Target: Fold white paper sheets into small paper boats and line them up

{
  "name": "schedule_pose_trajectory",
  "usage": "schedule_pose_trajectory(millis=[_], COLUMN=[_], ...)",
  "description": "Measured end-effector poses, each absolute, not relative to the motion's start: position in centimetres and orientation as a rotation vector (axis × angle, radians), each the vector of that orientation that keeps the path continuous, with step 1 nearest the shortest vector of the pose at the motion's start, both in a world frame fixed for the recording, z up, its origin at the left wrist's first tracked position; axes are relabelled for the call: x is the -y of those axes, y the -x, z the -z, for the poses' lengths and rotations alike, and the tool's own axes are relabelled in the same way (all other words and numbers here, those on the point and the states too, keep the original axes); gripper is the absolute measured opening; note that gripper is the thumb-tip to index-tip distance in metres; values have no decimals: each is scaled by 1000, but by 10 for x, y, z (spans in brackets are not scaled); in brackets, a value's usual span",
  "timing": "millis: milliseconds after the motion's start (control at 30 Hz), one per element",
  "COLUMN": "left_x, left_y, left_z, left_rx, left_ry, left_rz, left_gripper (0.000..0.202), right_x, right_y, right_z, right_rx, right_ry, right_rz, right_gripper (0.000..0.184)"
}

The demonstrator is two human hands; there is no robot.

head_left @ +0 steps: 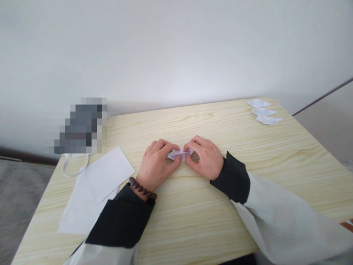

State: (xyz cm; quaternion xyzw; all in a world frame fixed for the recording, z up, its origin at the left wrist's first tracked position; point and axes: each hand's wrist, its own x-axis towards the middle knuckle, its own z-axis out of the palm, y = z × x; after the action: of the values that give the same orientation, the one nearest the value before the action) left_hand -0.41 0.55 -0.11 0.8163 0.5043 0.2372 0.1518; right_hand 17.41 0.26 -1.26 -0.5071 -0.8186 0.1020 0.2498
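My left hand and right hand pinch the small folded paper between them, one at each end, mid-desk, well clear of every edge.

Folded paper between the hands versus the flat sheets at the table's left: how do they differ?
The folded paper is small and creased; the flat sheets are larger and unfolded. The folded paper is pinched by the left hand and right hand; the flat sheets lie untouched, overlapping, on the table. Both are white paper.
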Motion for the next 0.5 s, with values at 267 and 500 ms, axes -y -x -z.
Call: schedule_pose_trajectory(millis=[267, 500], left_x=[-8, -12], left_y=[8, 12], left_z=[4, 2], left_rx=[-1401, -1426], left_ry=[-2346, -2159], left_rz=[-684, -809], left_gripper=[16, 18], right_x=[-3, -19], right_y=[-175, -200], right_z=[13, 18], right_rx=[2205, 2138], right_ry=[1314, 1013], right_rz=[-292, -466], right_gripper=[11, 10])
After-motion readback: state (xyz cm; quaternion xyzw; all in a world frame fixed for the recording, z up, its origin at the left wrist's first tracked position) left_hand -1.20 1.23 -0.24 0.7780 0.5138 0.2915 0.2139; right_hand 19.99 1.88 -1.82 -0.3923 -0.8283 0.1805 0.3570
